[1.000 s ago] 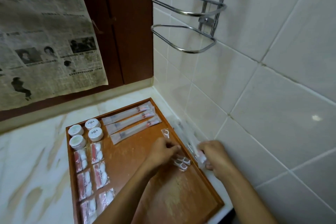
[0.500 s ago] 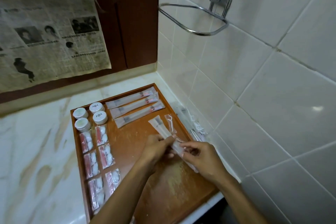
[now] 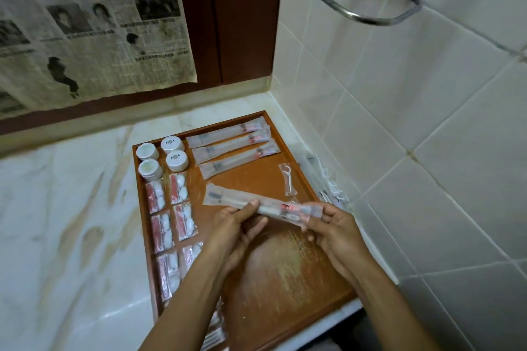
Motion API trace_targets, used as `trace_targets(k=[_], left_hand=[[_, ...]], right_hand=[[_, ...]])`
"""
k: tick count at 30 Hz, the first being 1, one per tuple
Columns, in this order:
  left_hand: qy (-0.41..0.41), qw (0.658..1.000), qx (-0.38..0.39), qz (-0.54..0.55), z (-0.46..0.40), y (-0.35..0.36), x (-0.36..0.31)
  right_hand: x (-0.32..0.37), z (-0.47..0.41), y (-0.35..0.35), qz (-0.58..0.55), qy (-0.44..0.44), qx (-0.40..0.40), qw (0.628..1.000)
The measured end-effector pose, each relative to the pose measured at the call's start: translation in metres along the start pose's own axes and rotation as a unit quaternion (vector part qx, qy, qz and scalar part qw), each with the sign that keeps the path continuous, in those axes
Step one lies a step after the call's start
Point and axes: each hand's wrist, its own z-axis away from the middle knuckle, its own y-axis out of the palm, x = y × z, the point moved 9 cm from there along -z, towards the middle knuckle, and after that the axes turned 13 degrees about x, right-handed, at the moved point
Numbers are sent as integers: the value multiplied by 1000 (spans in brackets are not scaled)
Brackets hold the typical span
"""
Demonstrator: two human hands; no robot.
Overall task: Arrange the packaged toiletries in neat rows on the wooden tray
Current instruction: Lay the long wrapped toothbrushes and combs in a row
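Brown wooden tray (image 3: 288, 288) on white marble desk (image 3: 65, 222): three clear toothbrush sachets (image 3: 232, 148) rowed at 12 o'clock. I hold a fourth long clear sachet (image 3: 256, 204) above the tray, axis 9-to-3; left hand (image 3: 236, 225) and right hand (image 3: 336, 229) pinch it, grip closed.

Bare tray (image 3: 256, 179) centre between toothbrush packets (image 3: 233, 148) and hands.
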Motion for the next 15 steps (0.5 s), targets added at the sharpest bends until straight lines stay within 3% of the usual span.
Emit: trace_targets(k=[8,15], left_hand=[[68,997,-41,-2,21,-24,-28],[130,988,-70,-46,45,-54,-58]], right_hand=[[-16,-23,-8,-70,59,-20,996],[-19,-42,31,-13,126,107,986]])
